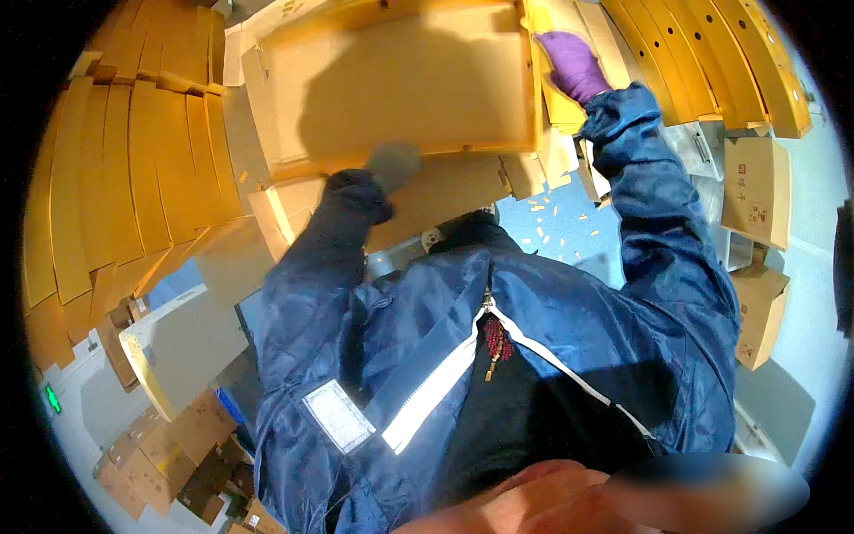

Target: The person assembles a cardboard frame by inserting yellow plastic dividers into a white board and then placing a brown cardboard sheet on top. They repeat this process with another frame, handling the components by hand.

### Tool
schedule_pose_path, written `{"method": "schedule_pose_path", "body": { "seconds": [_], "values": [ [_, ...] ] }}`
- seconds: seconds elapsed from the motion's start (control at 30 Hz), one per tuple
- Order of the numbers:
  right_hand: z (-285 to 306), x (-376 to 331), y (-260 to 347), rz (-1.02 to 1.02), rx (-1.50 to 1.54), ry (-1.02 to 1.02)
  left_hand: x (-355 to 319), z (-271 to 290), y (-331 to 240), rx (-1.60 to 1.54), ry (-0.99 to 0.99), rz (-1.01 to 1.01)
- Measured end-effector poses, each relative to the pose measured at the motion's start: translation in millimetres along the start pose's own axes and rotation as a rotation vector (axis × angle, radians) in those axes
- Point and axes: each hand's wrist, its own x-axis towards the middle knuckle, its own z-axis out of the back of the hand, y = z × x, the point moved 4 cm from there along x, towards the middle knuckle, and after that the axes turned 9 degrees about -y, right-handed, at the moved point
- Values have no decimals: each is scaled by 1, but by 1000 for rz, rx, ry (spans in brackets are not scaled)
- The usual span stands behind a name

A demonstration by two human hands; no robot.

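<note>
A large, shallow cardboard box [391,165] lies open in front of me, its yellowish rim framing a flat brown bottom darkened by a shadow. My right hand [576,68], in a purple glove, is at the box's right side with its fingers closed over the yellow edge. Beneath that wrist hangs a yellow cardboard flap [564,109]. My left hand [392,167] is at the near rim, left of the middle. It is a grey blur, so its fingers and anything in them cannot be made out. Dark blue sleeves cover both my arms.
Flat cardboard pieces [133,178] stand in rows on the left. More yellow panels with round holes [712,58] line the far right. Closed cartons [756,191] are stacked beside them. Small scraps [556,214] litter the blue floor. A pale board [182,347] is at the lower left.
</note>
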Motion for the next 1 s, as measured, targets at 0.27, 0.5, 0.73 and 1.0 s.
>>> {"method": "schedule_pose_path", "body": {
  "seconds": [0.27, 0.5, 0.73, 1.0],
  "values": [
    [-124, -93, 152, 293, 211, 218, 46, 29, -94, -718, -69, 426],
    [-149, -99, 161, 349, 92, 286, 3, -1, -123, -793, 462, 606],
    [-121, -98, 144, 387, 207, 287, 31, -45, -98, -996, 207, 811],
    [-134, -123, 143, 442, 346, -191, -68, 7, 153, -260, -48, 1131]
  ]
}}
